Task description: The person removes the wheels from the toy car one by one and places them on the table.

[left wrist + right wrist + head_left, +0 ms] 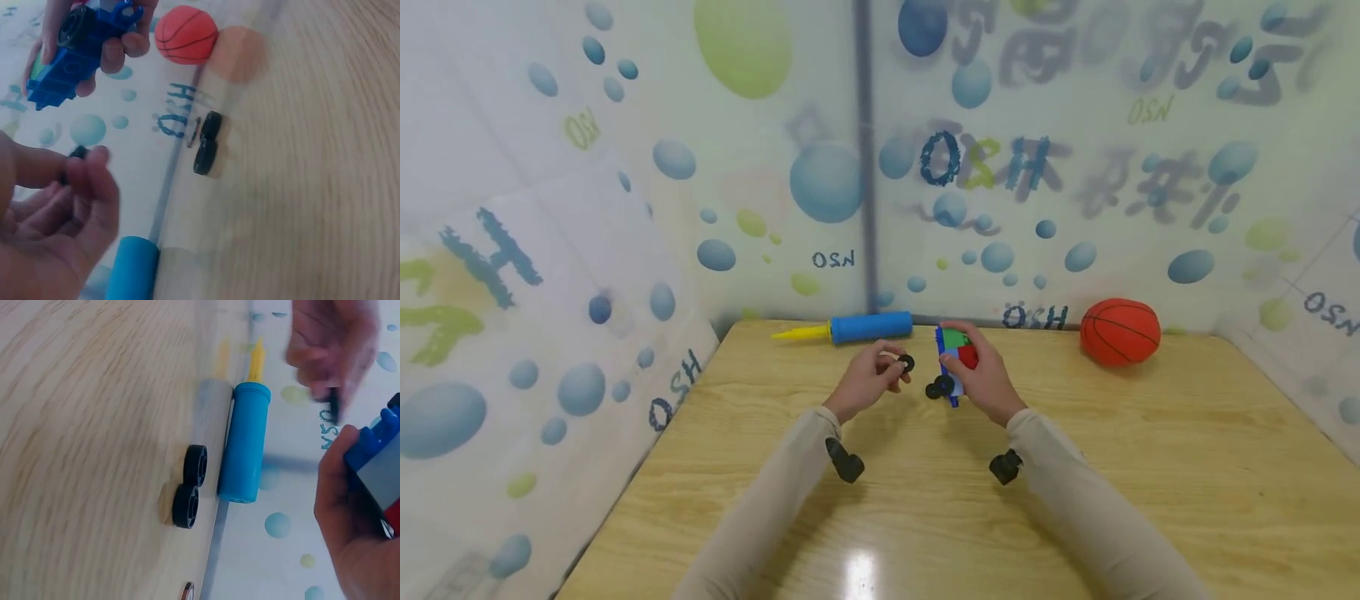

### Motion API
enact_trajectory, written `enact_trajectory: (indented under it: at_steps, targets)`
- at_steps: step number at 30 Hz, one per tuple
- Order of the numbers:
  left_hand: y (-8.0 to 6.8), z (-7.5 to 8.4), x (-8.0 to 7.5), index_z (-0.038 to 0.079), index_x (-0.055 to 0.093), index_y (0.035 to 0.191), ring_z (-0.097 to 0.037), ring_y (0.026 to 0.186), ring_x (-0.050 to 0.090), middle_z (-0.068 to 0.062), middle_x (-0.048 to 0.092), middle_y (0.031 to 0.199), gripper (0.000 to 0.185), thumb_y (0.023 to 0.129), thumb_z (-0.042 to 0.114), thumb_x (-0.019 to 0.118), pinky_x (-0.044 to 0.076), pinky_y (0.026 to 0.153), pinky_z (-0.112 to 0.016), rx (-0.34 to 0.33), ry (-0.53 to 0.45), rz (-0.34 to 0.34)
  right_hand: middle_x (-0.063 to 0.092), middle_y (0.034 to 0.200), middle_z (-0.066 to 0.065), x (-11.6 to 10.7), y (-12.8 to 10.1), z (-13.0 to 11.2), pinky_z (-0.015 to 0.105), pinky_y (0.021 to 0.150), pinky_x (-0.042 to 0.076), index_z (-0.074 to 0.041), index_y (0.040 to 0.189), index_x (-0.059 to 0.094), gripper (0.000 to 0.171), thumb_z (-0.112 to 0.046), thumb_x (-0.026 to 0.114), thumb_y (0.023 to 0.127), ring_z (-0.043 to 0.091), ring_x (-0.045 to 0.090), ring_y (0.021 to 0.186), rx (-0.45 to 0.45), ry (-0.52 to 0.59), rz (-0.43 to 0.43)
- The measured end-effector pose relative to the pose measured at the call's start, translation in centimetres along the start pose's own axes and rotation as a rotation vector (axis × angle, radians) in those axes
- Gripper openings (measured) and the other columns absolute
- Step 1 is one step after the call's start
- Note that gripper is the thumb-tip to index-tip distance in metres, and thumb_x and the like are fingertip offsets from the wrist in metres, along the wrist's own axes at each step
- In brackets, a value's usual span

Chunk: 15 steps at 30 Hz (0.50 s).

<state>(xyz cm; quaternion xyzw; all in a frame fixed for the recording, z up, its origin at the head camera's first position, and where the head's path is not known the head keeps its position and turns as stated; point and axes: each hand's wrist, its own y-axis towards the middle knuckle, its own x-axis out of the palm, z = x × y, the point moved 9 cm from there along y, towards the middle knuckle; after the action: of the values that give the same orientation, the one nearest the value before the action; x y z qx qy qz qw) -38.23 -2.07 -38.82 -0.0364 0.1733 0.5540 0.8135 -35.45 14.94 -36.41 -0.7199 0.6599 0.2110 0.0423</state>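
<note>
You have one car of blue, green and red parts gripped in your right hand, thumb on one side and fingers round the other, raised above the table. Four wheels show: one wheel pinched in the fingertips of your left hand, just beside the car; one mounted wheel on the car; and a pair of loose wheels flat on the table, side by side. Farther out are one pump, blue and yellow, and one ball, towards the back of the table. Your right hand covers much of the car, your left fingers partly hide the pinched wheel in the left wrist view, and a small object, cut off in the right wrist view, is hard to identify.
</note>
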Motion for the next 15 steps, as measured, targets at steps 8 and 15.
enact_trajectory:
  at_steps: [8,15]
  targets:
    - [1.1,-1.8,1.3,0.005,0.067,0.124,-0.029,0.079,0.072,-0.022,0.075,0.093,0.027,0.098,0.008,0.064,0.06,0.07,-0.031,-0.078,0.23,-0.082,0.054,0.122,0.023,-0.4,-0.3,0.5,0.035,0.06,0.053,-0.024,0.148,0.044,0.05,-0.016,0.058,0.102,0.026,0.055,0.083,0.006,0.001,-0.009]
    - [2.1,-2.7,1.9,0.011,0.076,0.11,-0.016,0.068,0.068,-0.011,0.076,0.084,0.018,0.095,0.01,0.067,0.049,0.058,-0.021,-0.159,0.437,-0.11,0.057,0.116,0.023,-0.6,-0.5,0.7,0.041,0.058,0.054,-0.024,0.149,0.044,0.049,-0.018,0.058,0.102,0.025,0.054,0.077,0.01,0.007,-0.015]
